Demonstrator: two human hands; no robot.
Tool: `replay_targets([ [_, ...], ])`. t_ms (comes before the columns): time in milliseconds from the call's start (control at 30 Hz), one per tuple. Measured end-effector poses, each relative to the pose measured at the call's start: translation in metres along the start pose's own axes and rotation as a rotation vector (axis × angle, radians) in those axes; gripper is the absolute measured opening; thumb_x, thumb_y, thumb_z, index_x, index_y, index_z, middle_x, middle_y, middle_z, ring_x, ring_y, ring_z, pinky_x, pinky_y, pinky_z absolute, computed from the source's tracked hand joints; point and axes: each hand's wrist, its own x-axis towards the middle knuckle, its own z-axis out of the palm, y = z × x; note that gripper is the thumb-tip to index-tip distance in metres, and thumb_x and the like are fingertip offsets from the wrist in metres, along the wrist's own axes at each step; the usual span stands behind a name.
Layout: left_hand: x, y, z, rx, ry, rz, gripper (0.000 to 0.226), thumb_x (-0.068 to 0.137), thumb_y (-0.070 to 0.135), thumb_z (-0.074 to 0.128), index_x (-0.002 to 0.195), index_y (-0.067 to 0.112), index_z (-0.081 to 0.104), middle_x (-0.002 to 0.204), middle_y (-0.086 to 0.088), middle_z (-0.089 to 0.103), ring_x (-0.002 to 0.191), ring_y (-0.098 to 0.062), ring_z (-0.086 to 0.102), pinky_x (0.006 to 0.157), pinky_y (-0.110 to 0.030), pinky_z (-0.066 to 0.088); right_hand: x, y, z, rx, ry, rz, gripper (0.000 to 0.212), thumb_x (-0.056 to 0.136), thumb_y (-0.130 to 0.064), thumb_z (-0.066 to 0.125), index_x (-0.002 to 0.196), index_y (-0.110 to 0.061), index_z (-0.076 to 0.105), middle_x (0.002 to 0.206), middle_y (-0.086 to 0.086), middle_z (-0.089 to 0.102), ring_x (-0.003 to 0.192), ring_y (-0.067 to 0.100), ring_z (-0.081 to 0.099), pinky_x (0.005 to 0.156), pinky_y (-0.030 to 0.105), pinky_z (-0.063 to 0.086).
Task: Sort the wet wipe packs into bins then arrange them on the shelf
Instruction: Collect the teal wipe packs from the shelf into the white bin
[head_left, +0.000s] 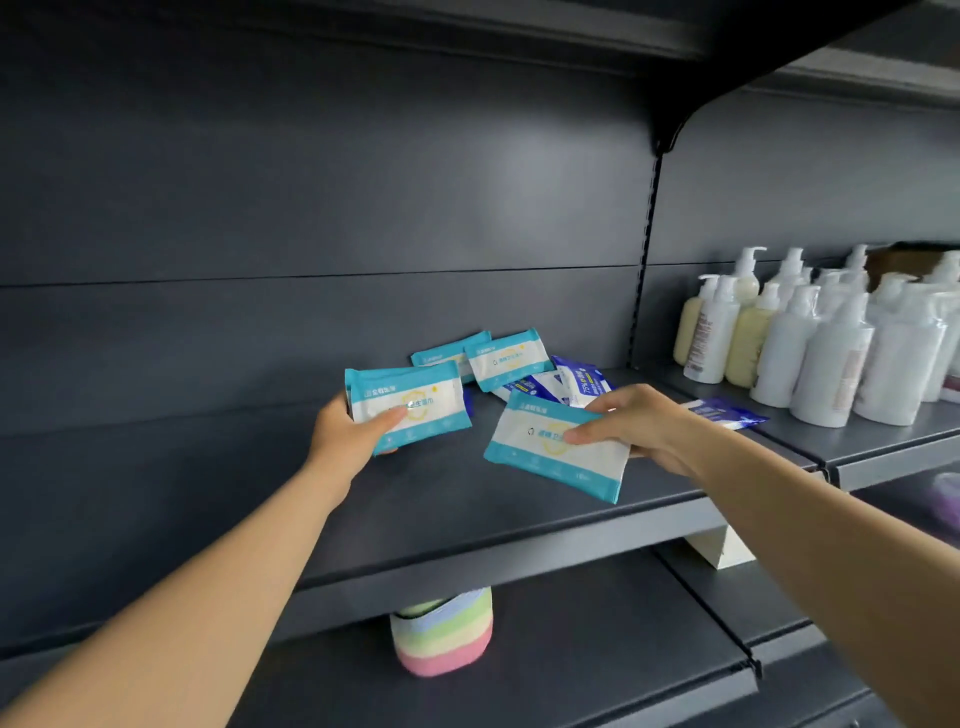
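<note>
Dark grey shelf (467, 525) unit, striped basket (444, 636) on the lower level. Both arms reach in: left hand (353, 431) grips one teal wipe pack (415, 408) held upright, thumb across its front; right hand (641, 423) pinches another teal pack (550, 457) tilted just above the shelf. Behind them, two more teal packs (506, 358) and roughly three blue packs (576, 384) lie piled; white pump bottles (831, 343) crowd far right.

Dark grey metal shelf (182, 467): bare at left and near edge. Obstacles: loose teal and blue wipe packs (530, 371) mid-far; white pump bottles (810, 343) crowding right.
</note>
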Motion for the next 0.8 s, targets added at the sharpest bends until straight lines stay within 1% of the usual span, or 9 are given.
replay_targets([
  [67,-0.040,0.014,-0.015,-0.058,-0.013,-0.020,0.023,0.080,0.007,0.073,0.095,0.019,0.060,0.096,0.001,0.067,0.079,-0.012,0.065,0.052,-0.023,0.055,-0.030,-0.004,0.009,0.095,-0.009,-0.040,0.050,0.064,-0.013,0.086,0.107,-0.010,0.061,0.095,0.005,0.071,0.085,0.017,0.069,0.080,0.035,0.057],
  [167,-0.104,0.032,-0.041,-0.077,0.014,-0.014,0.024,0.079,0.008,0.074,0.090,0.023,0.059,0.091,0.004,0.067,0.076,-0.012,0.066,0.048,-0.022,0.054,-0.075,-0.008,0.023,0.197,-0.061,-0.076,0.056,0.063,-0.011,0.085,0.113,-0.009,0.058,0.096,0.006,0.069,0.088,0.019,0.068,0.081,0.036,0.056],
  [300,-0.178,0.043,-0.082,-0.075,0.046,-0.054,0.025,0.078,0.012,0.076,0.095,0.021,0.061,0.092,0.004,0.069,0.079,-0.013,0.068,0.053,-0.026,0.056,-0.128,-0.003,0.056,0.215,-0.128,-0.105,0.061,0.056,-0.016,0.089,0.110,-0.010,0.061,0.100,0.009,0.071,0.094,0.023,0.069,0.089,0.044,0.054],
  [433,-0.236,0.037,-0.132,-0.099,0.002,-0.220,0.025,0.080,0.014,0.073,0.102,0.017,0.062,0.102,-0.004,0.071,0.088,-0.019,0.068,0.059,-0.029,0.056,-0.174,-0.001,0.102,0.224,-0.202,-0.116,0.054,0.058,-0.016,0.088,0.105,-0.008,0.064,0.098,0.010,0.072,0.095,0.025,0.069,0.090,0.046,0.053],
  [500,-0.262,0.028,-0.158,-0.104,-0.002,-0.293,0.030,0.081,0.015,0.072,0.108,0.014,0.060,0.105,-0.004,0.070,0.092,-0.018,0.068,0.061,-0.027,0.056,-0.192,0.001,0.130,0.243,-0.256,-0.092,0.049,0.061,-0.012,0.087,0.104,-0.007,0.062,0.098,0.012,0.072,0.091,0.024,0.069,0.087,0.044,0.055],
  [600,-0.293,0.007,-0.200,-0.112,0.043,-0.369,0.031,0.082,0.016,0.071,0.110,0.015,0.059,0.103,-0.004,0.069,0.088,-0.018,0.069,0.057,-0.024,0.056,-0.212,0.005,0.178,0.270,-0.299,-0.062,0.054,0.062,-0.009,0.086,0.108,-0.006,0.059,0.100,0.014,0.071,0.089,0.026,0.070,0.084,0.044,0.056],
  [633,-0.301,-0.002,-0.215,-0.105,0.061,-0.401,0.030,0.082,0.017,0.071,0.109,0.015,0.059,0.103,-0.005,0.069,0.086,-0.020,0.069,0.056,-0.023,0.055,-0.218,0.008,0.195,0.289,-0.310,-0.050,0.053,0.062,-0.008,0.085,0.107,-0.005,0.059,0.099,0.014,0.071,0.086,0.026,0.071,0.081,0.043,0.057],
  [733,-0.319,-0.031,-0.263,-0.086,0.118,-0.490,0.024,0.083,0.016,0.070,0.103,0.012,0.060,0.100,-0.010,0.070,0.078,-0.021,0.070,0.052,-0.022,0.055,-0.233,0.019,0.249,0.338,-0.368,0.006,0.035,0.069,-0.004,0.080,0.100,-0.002,0.062,0.090,0.014,0.072,0.068,0.020,0.072,0.057,0.031,0.058],
  [800,-0.327,-0.053,-0.297,-0.094,0.170,-0.541,0.022,0.082,0.014,0.071,0.100,0.010,0.061,0.097,-0.010,0.069,0.072,-0.017,0.069,0.049,-0.022,0.055,-0.240,0.029,0.286,0.344,-0.397,0.072,0.031,0.072,-0.007,0.078,0.099,-0.001,0.064,0.088,0.014,0.073,0.067,0.020,0.071,0.055,0.029,0.058],
])
